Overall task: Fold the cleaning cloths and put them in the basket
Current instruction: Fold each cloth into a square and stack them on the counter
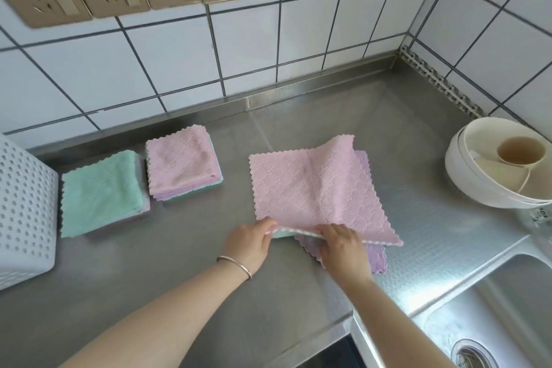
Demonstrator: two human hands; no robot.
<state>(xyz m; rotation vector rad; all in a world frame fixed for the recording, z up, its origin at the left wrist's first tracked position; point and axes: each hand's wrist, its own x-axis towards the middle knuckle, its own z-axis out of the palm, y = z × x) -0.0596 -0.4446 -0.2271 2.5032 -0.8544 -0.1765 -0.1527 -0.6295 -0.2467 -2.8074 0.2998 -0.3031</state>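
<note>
Steel counter under my arms: left hand and right hand both pinch the near edge of the pink cloth (lilac cloth beneath). Farther left lie two folded stacks, then the basket.

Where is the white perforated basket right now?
In the head view, the white perforated basket stands at the far left edge of the steel counter, just left of the green folded cloth stack.
</note>
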